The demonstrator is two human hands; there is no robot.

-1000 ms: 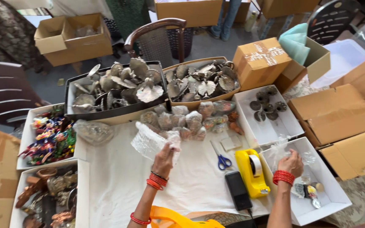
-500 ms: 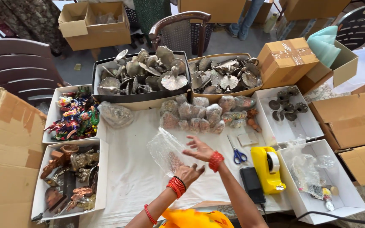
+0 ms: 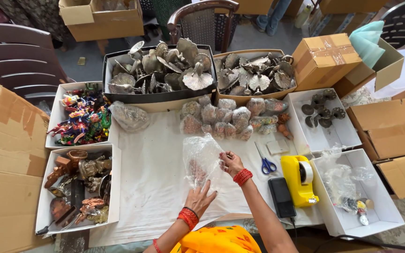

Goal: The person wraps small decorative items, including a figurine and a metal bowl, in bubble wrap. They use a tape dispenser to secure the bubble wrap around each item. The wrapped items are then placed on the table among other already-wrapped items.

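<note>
Hands meet on a clear plastic bag (image 3: 202, 159) lying on the white cloth (image 3: 151, 187) that covers the table. The left hand (image 3: 200, 199) lies flat with fingers spread, pressing the near end of the bag down rather than clenching it. The right hand (image 3: 230, 162) pinches the bag's right edge between fingertips and thumb. Inside the bag sits a small brownish object, too blurred by the plastic to name. Red bangles ring both wrists.

Right of the bag, on the same cloth, lie a black phone (image 3: 282, 197) and a yellow tape dispenser (image 3: 300, 180), with blue-handled scissors (image 3: 264, 161) just beside the right hand. Farther right of the bag, a white box (image 3: 376, 218) holds loose plastic and small trinkets. Left of the bag, a white tray (image 3: 113, 187) carries brass and copper figurines, and beyond that another tray (image 3: 55, 112) is filled with bright painted figures.

Beyond the bag, a cluster of small wrapped packets (image 3: 226, 117) rests on the cloth. Behind those stand a black tray (image 3: 155, 96) and a brown tray (image 3: 277, 52), both heaped with silvery leaf-shaped metal pieces. Cardboard boxes (image 3: 324, 58) sit right of these trays.
</note>
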